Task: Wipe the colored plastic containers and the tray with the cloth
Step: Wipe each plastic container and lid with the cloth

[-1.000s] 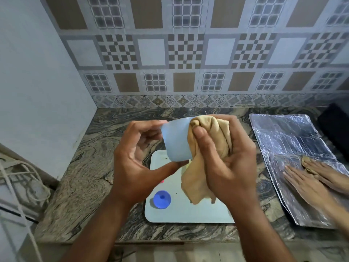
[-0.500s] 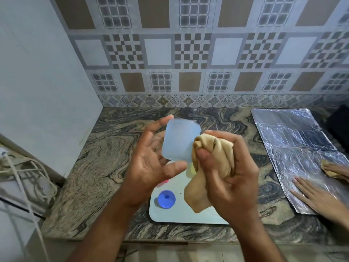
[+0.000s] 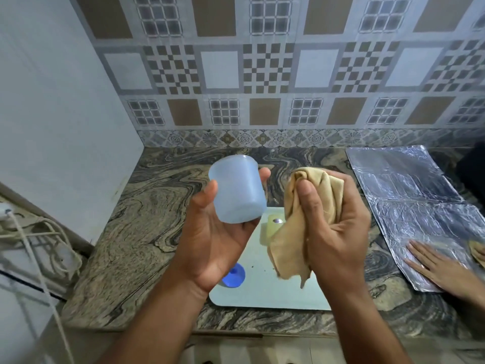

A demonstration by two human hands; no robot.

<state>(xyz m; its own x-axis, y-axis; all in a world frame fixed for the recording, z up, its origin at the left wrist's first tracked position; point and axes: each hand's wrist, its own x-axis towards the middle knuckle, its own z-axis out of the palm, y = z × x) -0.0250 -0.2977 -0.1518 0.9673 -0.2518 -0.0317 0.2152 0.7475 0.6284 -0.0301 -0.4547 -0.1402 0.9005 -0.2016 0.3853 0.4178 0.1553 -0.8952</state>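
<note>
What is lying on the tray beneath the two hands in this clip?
On the pale tray a dark blue piece and a yellowish container show in part. The left hand, the cloth and the right hand cover the rest.

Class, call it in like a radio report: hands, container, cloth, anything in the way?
Left hand holds pale blue container. Right hand grips tan cloth, apart from container. Tray below, nothing blocking.

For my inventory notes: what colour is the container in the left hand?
Pale translucent blue container, seen in the head view.
</note>
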